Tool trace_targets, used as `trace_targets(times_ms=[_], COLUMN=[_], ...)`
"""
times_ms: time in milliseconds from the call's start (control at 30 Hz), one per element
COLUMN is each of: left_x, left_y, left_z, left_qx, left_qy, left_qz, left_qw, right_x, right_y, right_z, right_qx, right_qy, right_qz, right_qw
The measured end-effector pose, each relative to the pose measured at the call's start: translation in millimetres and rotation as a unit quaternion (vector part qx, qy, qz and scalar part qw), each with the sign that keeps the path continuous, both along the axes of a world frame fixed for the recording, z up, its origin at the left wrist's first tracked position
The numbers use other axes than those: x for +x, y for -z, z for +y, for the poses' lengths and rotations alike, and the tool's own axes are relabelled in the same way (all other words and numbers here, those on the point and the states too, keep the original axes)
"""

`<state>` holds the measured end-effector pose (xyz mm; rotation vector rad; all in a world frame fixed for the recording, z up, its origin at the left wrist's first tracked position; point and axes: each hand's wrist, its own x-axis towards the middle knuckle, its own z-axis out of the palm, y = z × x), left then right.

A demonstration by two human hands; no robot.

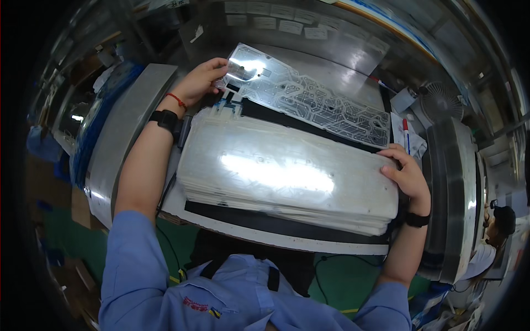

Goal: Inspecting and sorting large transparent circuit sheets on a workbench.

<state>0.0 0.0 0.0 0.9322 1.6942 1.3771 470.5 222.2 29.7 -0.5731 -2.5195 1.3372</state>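
At the far side of the bench, a clear membrane circuit sheet (326, 102) with fine printed traces slants down to the right. My left hand (200, 83) grips its left end, the fingers along the edge. A thick stack of similar shiny sheets (287, 174) lies nearer to me, its layers showing along the front. My right hand (407, 171) is closed around the stack's far right corner, thumb on top. The fingertips there come close to the membrane sheet's lower right corner; whether they touch it I cannot tell. Narrow connector tails (225, 106) stick out at the stack's far left.
Under the stack lies a black mat (265, 220) on a white-edged bench. Metal panels (141, 110) flank both sides. At the right are a red-capped marker (406, 135), a small fan (441, 102) and a white container (403, 100). Another person (491, 243) is at the far right.
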Motion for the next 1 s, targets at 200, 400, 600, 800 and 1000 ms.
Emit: trace_targets(times_ms=[200, 400, 600, 800, 1000], left_x=[0.7, -11.3, 3.6, 4.9, 13.2], left_y=[7.1, 12.3, -4.0, -9.6, -18.3], left_z=[-4.2, 1.1, -2.1, -7.9, -5.0], left_qx=[0.021, 0.102, 0.110, 0.073, 0.022], left_qy=[-0.017, -0.051, -0.060, -0.048, -0.003], left_qz=[-0.021, -0.087, -0.107, -0.066, 0.022], left_qw=[0.999, 0.990, 0.986, 0.994, 1.000], right_x=[-1.1, -2.7, -5.2, 0.7, -3.6], right_y=[-0.3, -6.8, -5.3, 2.9, 2.4], right_z=[-3.2, -6.0, -8.4, -5.3, -2.2], right_qx=[0.034, 0.081, 0.066, 0.012, 0.004], right_qy=[0.027, 0.029, 0.040, 0.095, 0.141], right_qz=[0.009, 0.016, 0.059, 0.104, 0.201], right_qw=[0.999, 0.996, 0.995, 0.990, 0.969])
